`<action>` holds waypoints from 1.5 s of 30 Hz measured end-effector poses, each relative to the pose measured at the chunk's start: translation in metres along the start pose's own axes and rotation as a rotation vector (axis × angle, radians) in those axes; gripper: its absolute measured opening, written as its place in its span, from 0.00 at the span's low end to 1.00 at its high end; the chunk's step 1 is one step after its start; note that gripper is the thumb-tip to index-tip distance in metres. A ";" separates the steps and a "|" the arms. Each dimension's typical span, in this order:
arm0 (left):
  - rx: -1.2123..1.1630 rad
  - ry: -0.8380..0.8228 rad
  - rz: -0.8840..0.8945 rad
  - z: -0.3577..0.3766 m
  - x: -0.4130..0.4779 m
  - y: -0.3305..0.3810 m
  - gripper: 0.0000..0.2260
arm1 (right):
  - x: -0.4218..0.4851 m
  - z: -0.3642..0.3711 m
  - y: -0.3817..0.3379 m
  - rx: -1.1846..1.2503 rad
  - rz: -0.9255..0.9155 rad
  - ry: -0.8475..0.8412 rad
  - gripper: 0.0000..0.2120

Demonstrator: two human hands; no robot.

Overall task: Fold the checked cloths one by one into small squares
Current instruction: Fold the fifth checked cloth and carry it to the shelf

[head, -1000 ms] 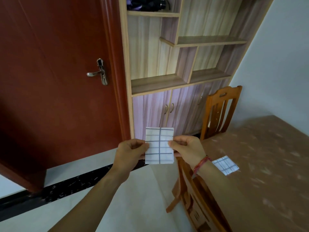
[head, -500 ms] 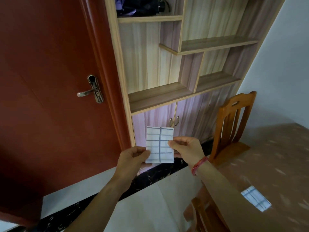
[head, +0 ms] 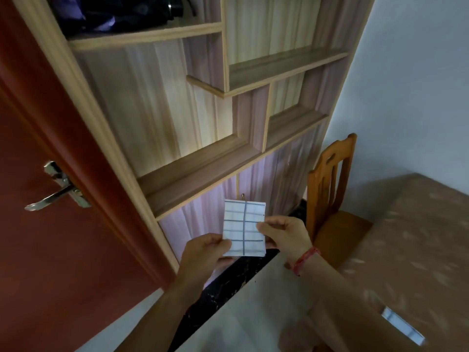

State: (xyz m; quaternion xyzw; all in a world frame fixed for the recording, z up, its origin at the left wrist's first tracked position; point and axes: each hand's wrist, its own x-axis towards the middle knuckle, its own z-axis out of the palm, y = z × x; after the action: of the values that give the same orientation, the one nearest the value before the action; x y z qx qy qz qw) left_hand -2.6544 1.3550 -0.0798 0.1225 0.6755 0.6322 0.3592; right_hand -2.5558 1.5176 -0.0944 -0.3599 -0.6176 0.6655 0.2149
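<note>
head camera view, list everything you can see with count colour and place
folded checked cloth: 1, white with blue-grey lines, held up in front of the cabinet doors
second folded checked cloth: 1, white and blue-grey, on the table, lower right
mottled table: 1, brown, right
wooden chair: 1, orange-brown, between cabinet and table
wooden shelf cabinet: 1, pale wood, centre
dark bundle: 1, black and purple, top shelf, unclear what
door: 1, red-brown, left
metal door handle: 1, silver, on the door
woven wristband: 1, red, right wrist
hands: 2, left hand pinches the held cloth's lower left edge, right hand pinches its right edge
</note>
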 end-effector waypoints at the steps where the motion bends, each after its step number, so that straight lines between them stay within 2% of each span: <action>1: 0.002 -0.030 -0.012 0.003 0.013 0.003 0.06 | 0.007 -0.003 -0.001 0.000 0.006 0.016 0.02; 9: -0.021 -0.364 -0.035 0.021 0.112 0.027 0.08 | 0.053 -0.013 -0.020 0.032 -0.003 0.297 0.02; 13: -0.034 -0.468 -0.067 0.042 0.147 0.035 0.07 | 0.064 -0.021 -0.020 0.056 0.037 0.436 0.01; 17: -0.053 -0.593 -0.097 0.073 0.163 0.038 0.07 | 0.065 -0.040 -0.023 0.120 0.030 0.576 0.01; 23: -0.055 -0.775 -0.238 0.137 0.167 0.026 0.09 | 0.051 -0.080 -0.024 0.246 0.014 0.797 0.02; 27: -0.057 -0.867 -0.253 0.182 0.164 0.027 0.10 | 0.041 -0.114 -0.017 0.297 0.014 0.917 0.03; 30: 0.000 -0.912 -0.231 0.218 0.164 0.028 0.09 | 0.034 -0.146 -0.014 0.326 0.014 0.960 0.03; 37: 0.293 -1.039 -0.011 0.299 0.167 0.031 0.08 | 0.021 -0.226 -0.018 0.399 0.007 0.975 0.07; 41: 0.444 -1.130 0.065 0.339 0.172 0.030 0.07 | 0.010 -0.269 -0.017 0.319 0.035 1.058 0.01; 45: 0.484 -1.128 0.081 0.378 0.175 0.023 0.06 | 0.001 -0.302 -0.013 0.167 0.106 1.092 0.05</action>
State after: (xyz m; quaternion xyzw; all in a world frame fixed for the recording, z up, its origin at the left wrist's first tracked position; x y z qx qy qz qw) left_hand -2.5435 1.7569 -0.0938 0.5417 0.5005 0.3119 0.5990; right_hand -2.3331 1.7217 -0.0754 -0.6649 -0.3428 0.4390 0.4977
